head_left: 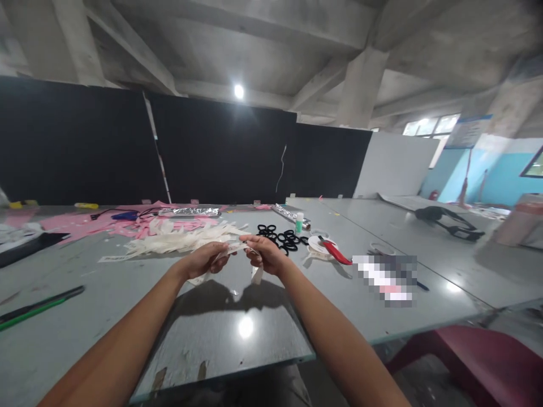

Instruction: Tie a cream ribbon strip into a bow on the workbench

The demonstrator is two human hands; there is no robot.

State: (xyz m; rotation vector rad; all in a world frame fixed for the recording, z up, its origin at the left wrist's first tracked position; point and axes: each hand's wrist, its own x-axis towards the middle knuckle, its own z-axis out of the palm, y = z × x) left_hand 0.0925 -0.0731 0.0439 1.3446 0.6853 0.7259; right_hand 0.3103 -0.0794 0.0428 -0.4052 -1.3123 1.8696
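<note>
Between my two hands a white printed paper strip (pixel 236 247) is stretched above the grey table. My left hand (pixel 206 258) is closed on its left part. My right hand (pixel 263 252) pinches the other side, and a loose end of the strip (pixel 257 275) hangs below these fingers. Whether anything else sits between the fingertips is too small to tell. A pile of similar white strips (pixel 178 239) lies just beyond my left hand. Black hair ties (pixel 288 240), several of them, lie scattered right behind my right hand.
To the right are a white tape roll (pixel 321 244), red-handled scissors (pixel 337 251), a green glue stick (pixel 299 223) and a pixelated patch. Pink scraps (pixel 85 222) and foil packs (pixel 190 212) lie at the back. A green-edged cutter (pixel 40 308) is at left, a maroon stool (pixel 470 362) at lower right.
</note>
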